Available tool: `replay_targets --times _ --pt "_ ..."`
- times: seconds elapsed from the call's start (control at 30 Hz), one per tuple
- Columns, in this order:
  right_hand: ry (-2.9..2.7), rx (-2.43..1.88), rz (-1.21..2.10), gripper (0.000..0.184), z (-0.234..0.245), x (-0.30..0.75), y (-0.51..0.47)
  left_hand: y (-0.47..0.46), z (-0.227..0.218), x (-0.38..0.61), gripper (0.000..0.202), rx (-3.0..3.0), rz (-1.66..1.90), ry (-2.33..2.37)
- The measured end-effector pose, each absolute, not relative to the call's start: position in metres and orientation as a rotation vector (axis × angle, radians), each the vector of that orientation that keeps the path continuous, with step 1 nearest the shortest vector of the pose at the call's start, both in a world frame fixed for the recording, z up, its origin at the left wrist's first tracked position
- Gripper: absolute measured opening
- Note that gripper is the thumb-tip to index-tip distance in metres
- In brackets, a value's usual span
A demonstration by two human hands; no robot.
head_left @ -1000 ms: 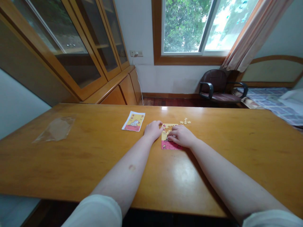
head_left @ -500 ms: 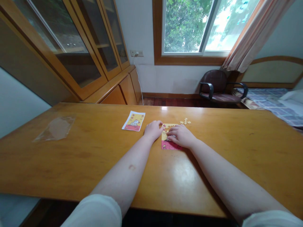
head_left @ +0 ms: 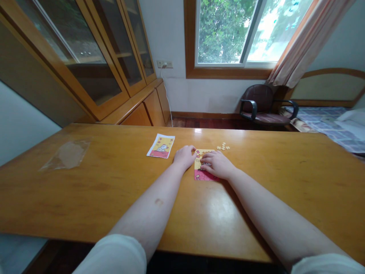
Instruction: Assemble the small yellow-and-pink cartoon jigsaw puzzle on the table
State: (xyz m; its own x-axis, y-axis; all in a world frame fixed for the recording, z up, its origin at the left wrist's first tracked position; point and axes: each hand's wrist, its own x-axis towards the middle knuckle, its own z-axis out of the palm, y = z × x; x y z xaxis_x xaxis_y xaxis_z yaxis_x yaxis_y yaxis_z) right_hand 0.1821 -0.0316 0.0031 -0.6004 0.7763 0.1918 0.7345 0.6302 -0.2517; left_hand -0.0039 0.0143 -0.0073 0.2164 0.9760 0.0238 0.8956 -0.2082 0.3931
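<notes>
A jigsaw puzzle (head_left: 202, 176) with a yellow upper part and a pink lower part lies flat on the table. Its upper part shows a jagged inner edge below a yellow border strip. My left hand (head_left: 184, 156) rests at the puzzle's upper left edge, thumb and forefinger slightly apart and touching its side. Over the puzzle's middle and right lies my right hand (head_left: 219, 164), fingers spread on the surface and thumb apart; it hides much of the picture. Whether a piece is under those fingertips I cannot tell. Several loose puzzle pieces (head_left: 223, 147) lie just beyond my right hand.
A picture card (head_left: 162, 147) with the same yellow and pink design lies left of my hands. Farther left is a clear plastic bag (head_left: 68, 154) on the wooden table (head_left: 119, 182). Beyond the table stand a glass-door cabinet (head_left: 114, 49), an armchair (head_left: 261, 102) and a bed (head_left: 327, 121).
My right hand has shifted very slightly to the left over the puzzle. My left hand, the card and the loose pieces look the same.
</notes>
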Motion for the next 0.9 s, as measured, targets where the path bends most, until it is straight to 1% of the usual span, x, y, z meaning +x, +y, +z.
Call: replay_targets --times 0.27,0.53,0.7,0.8,0.9 --pt "-2.558 -1.233 0.220 0.031 0.003 0.181 -0.031 0.015 -0.010 -0.004 0.027 2.207 0.403 1.745" --pt "-2.535 -1.340 0.181 0.031 0.001 0.179 -0.031 0.015 -0.007 -0.004 0.027 2.200 0.383 1.746" --pt "-2.407 -1.373 0.191 0.028 -0.001 0.186 -0.026 0.016 -0.010 -0.005 0.027 2.212 0.406 1.734" --pt "-2.316 -1.419 0.199 0.022 0.000 0.195 -0.022 0.016 -0.011 -0.005 0.028 2.216 0.424 1.730" --pt "-2.327 -1.358 0.225 0.021 -0.001 0.202 -0.020 0.016 -0.011 -0.006 0.027 2.215 0.437 1.734"
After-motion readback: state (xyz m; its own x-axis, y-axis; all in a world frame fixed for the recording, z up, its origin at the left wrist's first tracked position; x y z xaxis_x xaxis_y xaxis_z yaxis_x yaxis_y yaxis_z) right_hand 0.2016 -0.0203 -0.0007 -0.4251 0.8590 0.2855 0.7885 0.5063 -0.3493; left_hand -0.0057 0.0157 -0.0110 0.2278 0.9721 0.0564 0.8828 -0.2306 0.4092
